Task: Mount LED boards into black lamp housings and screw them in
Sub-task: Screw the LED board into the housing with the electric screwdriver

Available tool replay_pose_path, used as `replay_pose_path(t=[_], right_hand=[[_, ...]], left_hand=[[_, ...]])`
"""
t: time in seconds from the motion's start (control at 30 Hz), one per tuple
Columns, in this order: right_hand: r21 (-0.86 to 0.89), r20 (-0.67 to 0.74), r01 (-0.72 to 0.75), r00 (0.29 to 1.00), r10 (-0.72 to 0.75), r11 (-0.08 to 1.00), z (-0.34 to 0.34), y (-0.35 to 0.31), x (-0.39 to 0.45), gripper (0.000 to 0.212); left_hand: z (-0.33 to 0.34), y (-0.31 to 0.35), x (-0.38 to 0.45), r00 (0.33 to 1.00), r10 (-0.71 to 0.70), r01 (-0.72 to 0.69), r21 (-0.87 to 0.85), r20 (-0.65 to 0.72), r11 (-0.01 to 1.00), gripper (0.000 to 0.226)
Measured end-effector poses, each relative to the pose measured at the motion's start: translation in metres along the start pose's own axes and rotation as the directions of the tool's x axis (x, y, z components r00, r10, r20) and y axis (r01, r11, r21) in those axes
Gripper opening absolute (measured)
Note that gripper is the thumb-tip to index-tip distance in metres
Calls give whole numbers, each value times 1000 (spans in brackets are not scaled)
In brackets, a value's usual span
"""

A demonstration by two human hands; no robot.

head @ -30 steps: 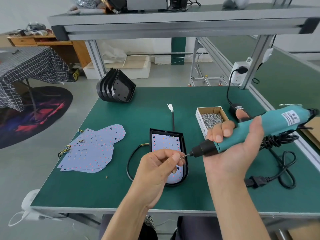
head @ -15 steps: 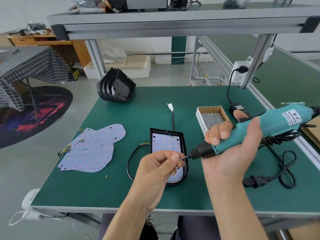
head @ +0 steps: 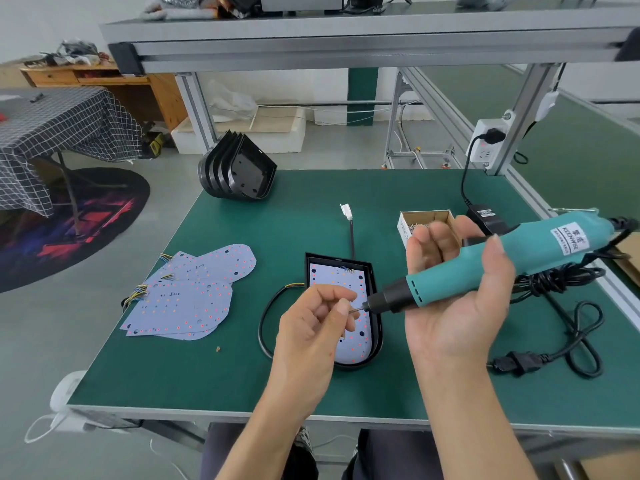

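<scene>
My right hand [head: 457, 299] gripped the teal electric screwdriver [head: 502, 261], its bit pointing left at my left hand [head: 311, 327], whose thumb and forefinger pinched something tiny at the bit's tip, too small to make out. Directly beneath both hands lay the black lamp housing [head: 375, 306] on the green bench [head: 207, 375], an LED board [head: 332, 275] seated inside. Left of my left hand lay spare LED boards [head: 187, 296]; beyond my right hand, a box of screws [head: 403, 226].

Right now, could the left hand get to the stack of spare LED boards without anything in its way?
Probably yes. The stack of spare LED boards lies on open green mat to the left of the left hand, with nothing between them. But its fingers are pinching something at the screwdriver tip, so it would have to finish there first.
</scene>
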State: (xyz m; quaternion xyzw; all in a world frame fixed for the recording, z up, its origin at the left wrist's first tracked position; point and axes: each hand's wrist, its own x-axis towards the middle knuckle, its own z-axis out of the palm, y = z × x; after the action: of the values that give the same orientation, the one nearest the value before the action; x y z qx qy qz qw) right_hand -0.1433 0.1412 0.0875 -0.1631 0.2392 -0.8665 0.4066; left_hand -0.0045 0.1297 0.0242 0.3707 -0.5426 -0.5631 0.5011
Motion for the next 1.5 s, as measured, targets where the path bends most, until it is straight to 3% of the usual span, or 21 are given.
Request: replay_pose_path(t=[0.27, 0.57, 0.63, 0.73, 0.8, 0.87, 1.0, 1.1, 1.27, 1.5], right_hand=[[-8, 100, -11, 995, 12, 1000, -6, 0, 6, 29], [24, 40, -4, 999, 3, 1000, -11, 6, 7, 24], [32, 31, -7, 1000, 6, 999, -13, 8, 8, 23], [-1, 15, 8, 1000, -8, 1000, -17, 10, 11, 22], [-56, 6, 14, 1000, -14, 998, -21, 13, 12, 20], [-108, -6, 6, 1000, -7, 994, -26, 18, 11, 18], [-175, -14, 17, 1000, -19, 984, -31, 29, 6, 17], [-210, 7, 32, 999, -32, 977, -34, 34, 3, 16], [-240, 55, 51, 998, -39, 969, -35, 42, 3, 20], [-274, 79, 54, 996, -34, 960, -37, 51, 1, 14]], left_hand=[[1, 1, -2, 999, 41, -40, 74, -15, 996, 20], [-4, -4, 0, 999, 41, -38, 308, -5, 951, 15], [-7, -2, -3, 992, 117, -90, 394, -45, 915, 28], [-14, -2, -6, 943, 206, -81, 421, -261, 903, 29], [-19, -4, -5, 911, 173, 25, 469, -373, 883, 20], [-24, -8, 0, 915, 98, 148, 552, -391, 820, 16], [-29, -12, 13, 946, -112, 303, 701, -305, 645, 55], [-31, -10, 27, 929, -270, 368, 727, -255, 580, 60], [-31, -12, 35, 917, -349, 368, 746, -193, 555, 36], [-28, -11, 36, 921, -343, 363, 723, -184, 588, 31]])
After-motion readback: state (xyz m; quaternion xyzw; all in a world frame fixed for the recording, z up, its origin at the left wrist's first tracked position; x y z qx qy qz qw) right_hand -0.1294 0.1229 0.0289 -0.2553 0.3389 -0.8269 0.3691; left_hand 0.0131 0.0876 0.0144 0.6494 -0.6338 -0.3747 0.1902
